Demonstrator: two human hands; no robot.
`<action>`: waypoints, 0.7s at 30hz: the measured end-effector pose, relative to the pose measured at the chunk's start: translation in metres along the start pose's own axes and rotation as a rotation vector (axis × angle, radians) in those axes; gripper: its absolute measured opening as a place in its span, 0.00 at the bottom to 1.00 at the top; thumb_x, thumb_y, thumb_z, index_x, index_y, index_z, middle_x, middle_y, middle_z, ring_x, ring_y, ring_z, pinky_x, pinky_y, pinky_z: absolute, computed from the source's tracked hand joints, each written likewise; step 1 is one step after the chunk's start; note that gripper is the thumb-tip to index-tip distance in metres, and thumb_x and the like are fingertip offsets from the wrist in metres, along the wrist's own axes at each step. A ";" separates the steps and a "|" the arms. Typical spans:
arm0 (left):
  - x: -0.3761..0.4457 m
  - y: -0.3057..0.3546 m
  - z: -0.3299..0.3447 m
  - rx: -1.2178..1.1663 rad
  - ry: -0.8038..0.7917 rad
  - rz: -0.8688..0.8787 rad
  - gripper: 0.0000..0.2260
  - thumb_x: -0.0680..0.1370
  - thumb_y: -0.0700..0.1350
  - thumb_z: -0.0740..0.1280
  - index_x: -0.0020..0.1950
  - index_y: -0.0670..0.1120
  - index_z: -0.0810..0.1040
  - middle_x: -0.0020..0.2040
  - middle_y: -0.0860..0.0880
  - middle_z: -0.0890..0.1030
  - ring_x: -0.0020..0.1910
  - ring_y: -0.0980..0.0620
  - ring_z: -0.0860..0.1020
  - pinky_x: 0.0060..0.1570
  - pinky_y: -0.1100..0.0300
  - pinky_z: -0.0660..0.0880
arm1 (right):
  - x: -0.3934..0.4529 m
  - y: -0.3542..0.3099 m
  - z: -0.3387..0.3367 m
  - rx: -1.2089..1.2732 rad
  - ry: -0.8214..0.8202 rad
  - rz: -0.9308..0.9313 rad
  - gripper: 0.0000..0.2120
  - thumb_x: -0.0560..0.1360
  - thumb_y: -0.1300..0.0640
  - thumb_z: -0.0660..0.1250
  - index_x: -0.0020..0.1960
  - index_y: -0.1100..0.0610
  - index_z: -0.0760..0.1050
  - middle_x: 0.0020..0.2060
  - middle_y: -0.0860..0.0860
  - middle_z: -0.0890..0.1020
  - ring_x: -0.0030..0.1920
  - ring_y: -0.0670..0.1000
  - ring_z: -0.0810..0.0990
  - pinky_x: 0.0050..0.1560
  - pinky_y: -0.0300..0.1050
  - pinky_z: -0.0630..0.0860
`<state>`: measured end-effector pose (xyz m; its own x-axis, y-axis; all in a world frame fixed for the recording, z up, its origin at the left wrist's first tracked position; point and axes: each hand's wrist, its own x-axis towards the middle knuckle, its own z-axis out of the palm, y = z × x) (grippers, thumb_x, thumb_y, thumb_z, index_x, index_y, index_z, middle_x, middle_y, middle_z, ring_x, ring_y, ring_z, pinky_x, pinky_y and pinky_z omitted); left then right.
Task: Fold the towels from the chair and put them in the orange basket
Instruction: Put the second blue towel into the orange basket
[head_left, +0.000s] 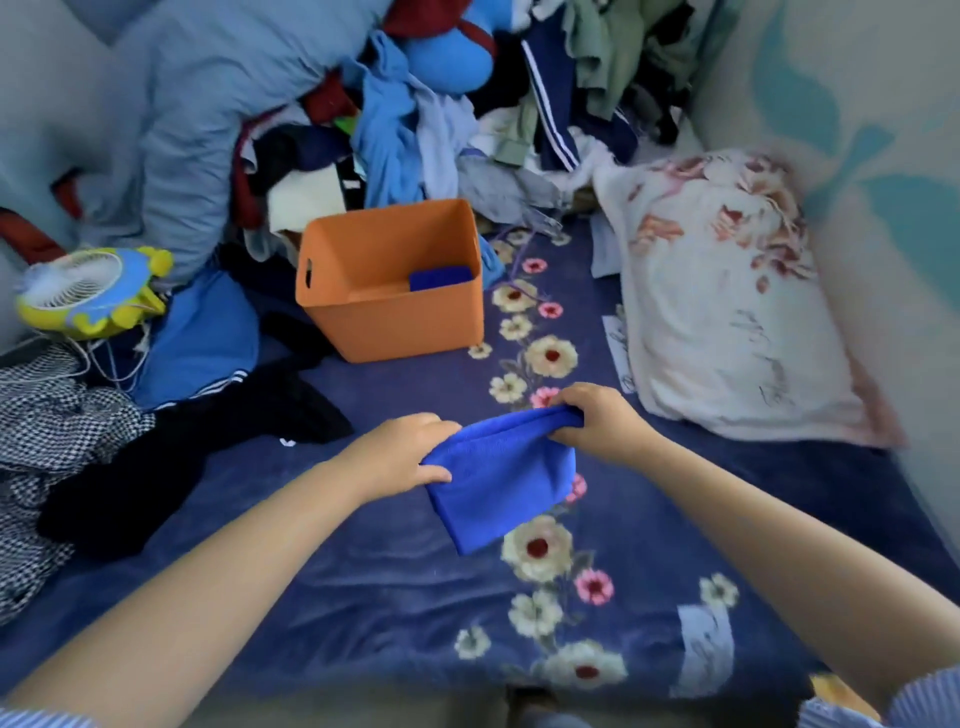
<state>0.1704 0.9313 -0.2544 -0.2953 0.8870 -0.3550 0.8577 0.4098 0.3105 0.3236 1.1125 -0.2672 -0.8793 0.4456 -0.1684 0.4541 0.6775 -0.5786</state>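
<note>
We hold the blue towel (496, 480) between both hands above the middle of the bed (322, 545), its upper edge stretched roughly from left to right and the rest hanging down toward us in what looks like a half-folded panel; our left hand (410, 457) pinches the left end, thumb lying on the cloth and fingers curled behind it; our right hand (597, 421) grips the right end, where the fabric bunches into a tight gather inside the closed fingers. The orange basket (395, 322) stands on the bed straight ahead of the towel, toward the far edge and a little to the left, so the left hand is the nearer one to it; a folded blue towel (441, 278) already lies in its right part, against the far wall. The long axis of our towel runs across the line to the basket, which we judge matters most: another fold should bring the two ends together before the bundle travels forward and slightly left over the near rim. A floral pillow (727, 291) lies along the right edge of the bed, a heap of clothes (426, 114) crowds the far edge behind the basket, and a small fan (88, 291) sits at the left edge; the chair is not in view.
</note>
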 end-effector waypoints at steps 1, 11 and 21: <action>0.013 -0.008 -0.010 0.021 -0.005 -0.024 0.18 0.77 0.49 0.65 0.64 0.43 0.70 0.49 0.48 0.72 0.48 0.51 0.71 0.51 0.59 0.68 | 0.022 -0.001 -0.007 0.008 -0.020 -0.019 0.10 0.71 0.64 0.66 0.51 0.67 0.76 0.43 0.58 0.78 0.47 0.56 0.74 0.40 0.36 0.64; 0.110 -0.063 -0.076 -0.031 0.081 -0.224 0.12 0.80 0.47 0.59 0.61 0.42 0.71 0.49 0.50 0.71 0.53 0.50 0.73 0.48 0.60 0.66 | 0.183 -0.013 -0.050 -0.111 -0.073 -0.171 0.11 0.74 0.63 0.64 0.55 0.64 0.73 0.49 0.56 0.73 0.52 0.57 0.73 0.47 0.43 0.66; 0.205 -0.153 -0.158 0.417 0.212 -0.412 0.12 0.80 0.44 0.57 0.60 0.44 0.72 0.59 0.47 0.72 0.62 0.47 0.68 0.51 0.55 0.70 | 0.332 -0.060 -0.060 -0.262 -0.031 -0.199 0.13 0.78 0.54 0.59 0.60 0.58 0.68 0.54 0.57 0.74 0.52 0.60 0.75 0.42 0.47 0.68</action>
<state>-0.0883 1.0842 -0.2356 -0.6777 0.7140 -0.1758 0.7348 0.6481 -0.2000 0.0131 1.2551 -0.2402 -0.9565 0.2744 -0.0990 0.2912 0.8785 -0.3786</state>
